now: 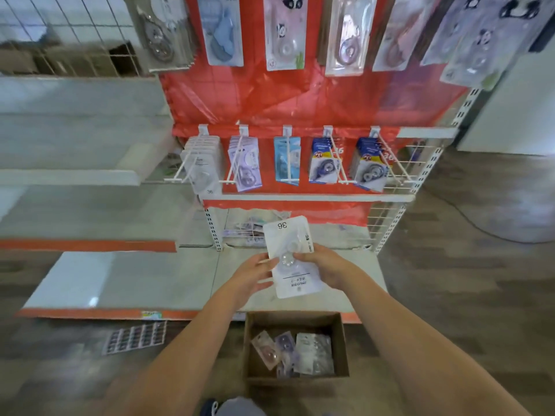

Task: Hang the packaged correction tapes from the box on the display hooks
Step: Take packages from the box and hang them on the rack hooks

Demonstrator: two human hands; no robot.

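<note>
Both forearms reach forward from the bottom of the view and meet on a white packaged correction tape, held upside down so the printed "36" sits at its far end. On the near right edge the right hand curls its fingers round the pack, the thumb lying across its front. Against the left edge the left hand touches with fingers nearly straight and spread, propping the pack rather than clasping it.

Below the hands, an open cardboard box stands on the wooden floor with several more packs lying loose inside.

Beyond the held pack runs a row of display hooks on a red backboard, each carrying hung packs; the leftmost hook holds white packs like the one in hand. Larger packs hang along the top.
</note>
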